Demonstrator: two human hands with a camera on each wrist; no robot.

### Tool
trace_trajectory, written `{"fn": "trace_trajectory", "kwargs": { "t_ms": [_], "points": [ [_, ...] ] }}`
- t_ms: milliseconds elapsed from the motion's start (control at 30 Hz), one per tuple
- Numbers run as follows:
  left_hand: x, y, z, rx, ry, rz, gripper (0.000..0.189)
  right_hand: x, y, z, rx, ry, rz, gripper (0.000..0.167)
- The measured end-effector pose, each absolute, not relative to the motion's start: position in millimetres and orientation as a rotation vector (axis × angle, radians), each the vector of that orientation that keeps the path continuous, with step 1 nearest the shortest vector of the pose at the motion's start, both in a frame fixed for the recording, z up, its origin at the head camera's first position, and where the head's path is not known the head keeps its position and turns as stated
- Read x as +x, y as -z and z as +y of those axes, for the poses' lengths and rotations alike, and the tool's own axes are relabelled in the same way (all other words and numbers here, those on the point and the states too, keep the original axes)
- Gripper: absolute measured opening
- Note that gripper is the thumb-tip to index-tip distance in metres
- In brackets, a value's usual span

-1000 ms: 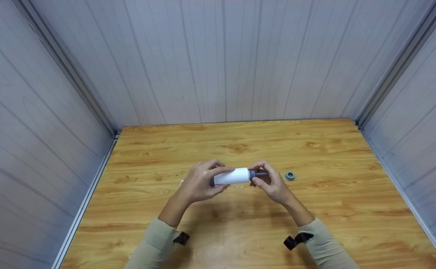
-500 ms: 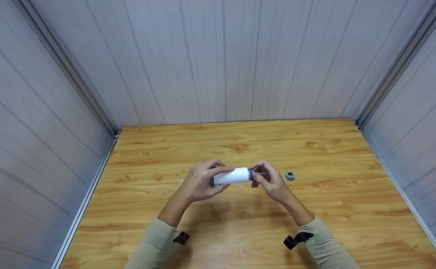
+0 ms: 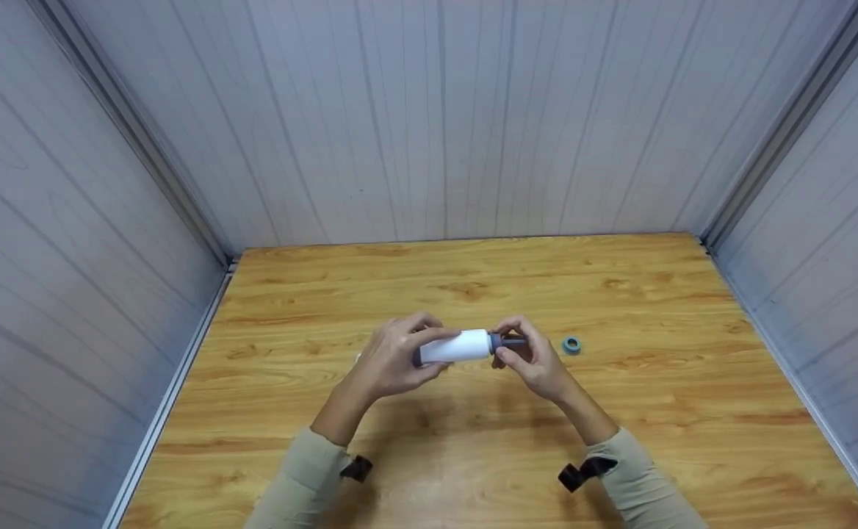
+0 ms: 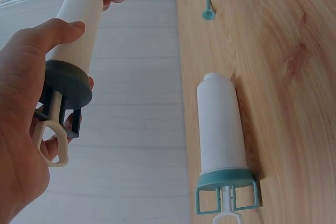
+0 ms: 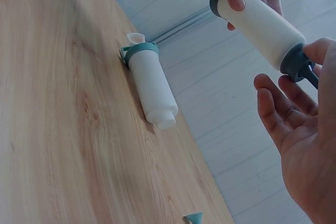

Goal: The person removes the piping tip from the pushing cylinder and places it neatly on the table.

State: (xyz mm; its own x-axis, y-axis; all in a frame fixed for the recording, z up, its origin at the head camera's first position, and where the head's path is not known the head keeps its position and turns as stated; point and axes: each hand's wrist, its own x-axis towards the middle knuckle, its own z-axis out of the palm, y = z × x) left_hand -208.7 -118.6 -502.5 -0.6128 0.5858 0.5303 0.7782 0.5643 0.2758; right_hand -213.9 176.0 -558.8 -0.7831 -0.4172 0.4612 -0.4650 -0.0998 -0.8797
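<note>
Two white syringe-like pumps are seen: one with a dark grey collar (image 3: 462, 346) is held level above the wooden bench (image 3: 473, 294) between both hands, the other, a teal-collared pump (image 4: 221, 129), is left lying on the bench just behind the left hand. The left hand (image 3: 392, 360) is wrapped round the grey pump's barrel near its plunger end, thumb laid along the white body, fingers curled beneath; a firm, closed hold. At the other end the dark grey nozzle cap (image 5: 294, 61) is pinched by the thumb and forefinger of the right hand (image 3: 535, 360), while the remaining fingers (image 5: 273, 114) are spread loosely and carry nothing. A small teal ring (image 3: 571, 345) is noted on the bench just to the right of the right hand, and a teal cone-shaped tip (image 4: 209, 10) lies near it in the left wrist view. The step in hand is judged to be the turning or seating of the nozzle piece on the barrel. It would be done best with the barrel kept still and square by the left hand, the twist supplied only by the right fingertips, and the axis of cap and barrel kept in line so that the thread is not crossed. The plunger handle (image 4: 51, 142) should be left unpressed.
</note>
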Motion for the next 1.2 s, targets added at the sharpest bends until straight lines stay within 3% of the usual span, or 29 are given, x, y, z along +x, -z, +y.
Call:
{"fn": "trace_trajectory", "kwargs": {
  "t_ms": [267,600,1200],
  "points": [
    [-208.9,503.6,-119.0,-1.103,0.694,-2.428,0.046,-213.7,558.3,175.8,1.052,-2.125,-2.051,0.033],
    [-209.7,503.9,-119.2,-1.12,0.705,-2.404,0.044,-215.7,558.0,175.1,1.028,-2.0,-2.098,0.022],
    [-209.1,502.7,-119.8,-1.116,0.674,-2.396,0.044,-214.7,557.4,174.4,1.042,-2.058,-2.054,0.03]
  ]
}}
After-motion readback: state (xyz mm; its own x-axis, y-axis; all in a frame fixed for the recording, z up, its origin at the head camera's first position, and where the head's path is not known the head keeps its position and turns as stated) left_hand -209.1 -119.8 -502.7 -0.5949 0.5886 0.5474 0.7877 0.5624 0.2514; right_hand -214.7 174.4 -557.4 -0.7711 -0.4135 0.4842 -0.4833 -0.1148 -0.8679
